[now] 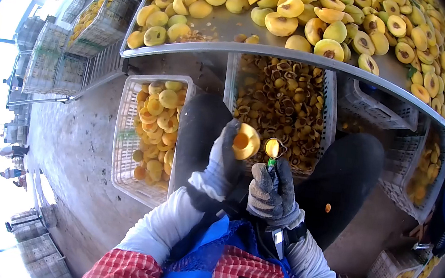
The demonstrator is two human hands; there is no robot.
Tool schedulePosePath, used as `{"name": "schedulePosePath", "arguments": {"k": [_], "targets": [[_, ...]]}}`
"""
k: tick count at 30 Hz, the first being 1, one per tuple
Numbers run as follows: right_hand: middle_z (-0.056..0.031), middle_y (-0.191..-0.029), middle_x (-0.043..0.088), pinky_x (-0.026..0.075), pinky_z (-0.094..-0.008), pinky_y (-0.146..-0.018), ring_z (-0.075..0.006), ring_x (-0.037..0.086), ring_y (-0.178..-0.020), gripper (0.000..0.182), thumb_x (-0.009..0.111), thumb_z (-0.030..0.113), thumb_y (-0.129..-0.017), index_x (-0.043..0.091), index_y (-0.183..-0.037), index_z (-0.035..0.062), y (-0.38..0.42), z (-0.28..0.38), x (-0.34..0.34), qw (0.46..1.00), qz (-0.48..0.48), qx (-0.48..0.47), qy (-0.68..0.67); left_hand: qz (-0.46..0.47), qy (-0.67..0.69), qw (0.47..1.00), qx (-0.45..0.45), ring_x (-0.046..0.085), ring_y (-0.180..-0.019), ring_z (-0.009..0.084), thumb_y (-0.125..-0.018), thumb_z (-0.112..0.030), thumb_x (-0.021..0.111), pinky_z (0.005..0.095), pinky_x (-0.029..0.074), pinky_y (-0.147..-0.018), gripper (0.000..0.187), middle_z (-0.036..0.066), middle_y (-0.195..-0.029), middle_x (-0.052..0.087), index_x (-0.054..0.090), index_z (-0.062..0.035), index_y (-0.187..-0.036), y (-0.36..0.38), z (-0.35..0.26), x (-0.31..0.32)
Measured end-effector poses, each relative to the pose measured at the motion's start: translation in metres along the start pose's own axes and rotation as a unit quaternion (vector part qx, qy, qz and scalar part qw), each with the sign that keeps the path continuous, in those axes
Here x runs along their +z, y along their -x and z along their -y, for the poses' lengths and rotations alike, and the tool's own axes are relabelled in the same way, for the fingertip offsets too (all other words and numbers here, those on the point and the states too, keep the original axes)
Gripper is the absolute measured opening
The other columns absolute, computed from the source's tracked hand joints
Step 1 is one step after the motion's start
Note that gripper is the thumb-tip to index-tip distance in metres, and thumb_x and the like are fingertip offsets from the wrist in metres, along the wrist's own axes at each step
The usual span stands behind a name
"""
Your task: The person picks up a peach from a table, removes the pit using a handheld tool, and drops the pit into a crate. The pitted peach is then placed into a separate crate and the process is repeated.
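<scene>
My gloved left hand [224,149] is closed around a yellow peach half [247,142], whose cut face shows a hollow in the middle. Just to its right, my gloved right hand [272,193] grips a pitting spoon [271,163] with a green band below its looped metal head. A scooped-out yellow piece [272,146] sits in that loop. The loop and the peach half are a small gap apart. Both are held over the near end of a crate [330,105] full of brown and orange pit scraps.
A metal table [221,22] heaped with halved peaches spans the top. White crate [124,126] of peach halves stands left of my knees. More crates [418,170] sit under the table's right side, and stacked crates [47,60] stand at far left. Distant people [13,151] are at the left edge.
</scene>
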State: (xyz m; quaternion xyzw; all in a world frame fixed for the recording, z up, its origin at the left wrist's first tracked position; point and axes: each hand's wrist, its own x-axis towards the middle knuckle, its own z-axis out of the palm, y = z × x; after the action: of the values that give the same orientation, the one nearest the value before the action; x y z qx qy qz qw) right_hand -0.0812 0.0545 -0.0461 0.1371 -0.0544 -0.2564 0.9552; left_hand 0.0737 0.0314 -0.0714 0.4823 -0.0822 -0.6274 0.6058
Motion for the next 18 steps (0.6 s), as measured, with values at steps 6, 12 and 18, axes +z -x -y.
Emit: {"name": "schedulePosePath", "arguments": {"k": [6, 12, 18], "targets": [[0.0016, -0.052, 0.042, 0.031, -0.0184, -0.031, -0.0044, 0.038, -0.037, 0.050, 0.040, 0.054, -0.094, 0.049, -0.083, 0.0059, 0.009, 0.004, -0.002, 0.999, -0.045, 0.004, -0.006, -0.115, -0.523, 0.779, 0.326, 0.058, -0.097, 0.0341, -0.078, -0.026, 0.071, 0.0389, 0.049, -0.082, 0.047, 0.018, -0.108, 0.060, 0.056, -0.0008, -0.115, -0.009, -0.112, -0.111], [0.0013, -0.051, 0.041, 0.026, -0.0186, -0.030, -0.0057, 0.035, -0.034, 0.050, 0.039, 0.052, -0.095, 0.052, -0.084, 0.0053, -0.004, 0.012, 0.000, 0.997, -0.058, 0.008, 0.049, -0.111, -0.686, 0.612, 0.378, 0.059, -0.089, 0.0295, -0.078, -0.024, 0.073, 0.0361, 0.049, -0.075, 0.041, 0.017, -0.105, 0.057, 0.059, -0.0056, -0.112, -0.053, -0.134, -0.020], [-0.0006, -0.053, 0.044, 0.026, -0.0218, -0.029, -0.0092, 0.036, -0.033, 0.048, 0.037, 0.046, -0.098, 0.053, -0.091, 0.0015, -0.004, 0.028, -0.006, 0.987, -0.101, -0.055, 0.113, -0.002, -0.761, 0.596, 0.257, 0.063, -0.091, 0.0295, -0.076, -0.052, 0.067, 0.0359, 0.049, -0.080, 0.066, 0.016, -0.098, 0.065, 0.054, -0.0045, -0.120, -0.182, -0.106, 0.177]]}}
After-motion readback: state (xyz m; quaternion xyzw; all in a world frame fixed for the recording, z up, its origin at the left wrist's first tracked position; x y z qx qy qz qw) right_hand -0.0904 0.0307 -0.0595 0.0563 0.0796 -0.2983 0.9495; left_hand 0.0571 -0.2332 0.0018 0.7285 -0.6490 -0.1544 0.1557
